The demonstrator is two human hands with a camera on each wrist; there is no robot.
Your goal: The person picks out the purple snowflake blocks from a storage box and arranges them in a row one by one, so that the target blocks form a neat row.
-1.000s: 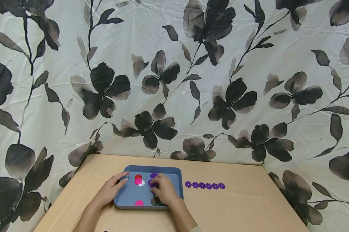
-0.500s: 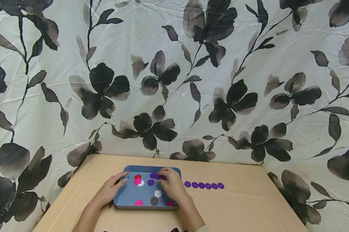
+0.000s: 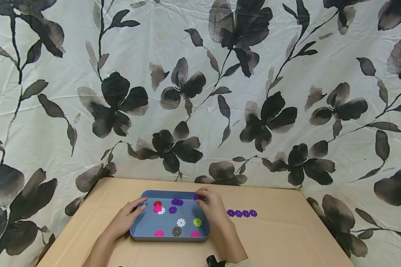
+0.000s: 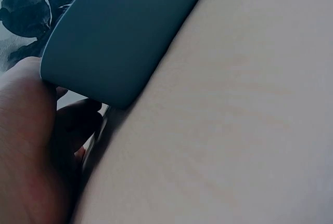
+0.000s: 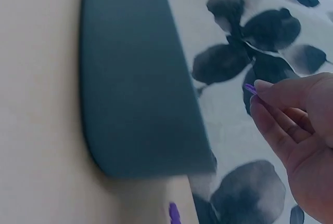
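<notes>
In the head view, my left hand (image 3: 125, 218) holds the left side of the blue tray (image 3: 163, 194), thumb and index finger over the rim. In the left wrist view, darker fingers (image 4: 78, 120) show by the tray's outer wall (image 4: 125, 37). My right hand (image 3: 215, 207) pinches a purple flower-shaped piece (image 5: 250, 88) between thumb and fingertips, above the tray's far right corner. Purple flower pieces (image 3: 177, 202) lie in the tray, with a white one (image 3: 181, 222), a yellow-green one (image 3: 197, 222), a grey-brown one (image 3: 176, 231), and pink and red ones (image 3: 157, 203).
A row of purple flower pieces (image 3: 242, 213) lies right of the tray, its left end hidden by my right hand. The tan table (image 3: 277, 230) meets a white cloth (image 3: 227, 148) with dark flowers at its back edge. A black object (image 3: 214, 261) shows beside my right forearm.
My right hand has moved right and away from me, from the middle of the tray to its far right corner, with a purple flower piece. My left hand has stayed at the tray's side.
</notes>
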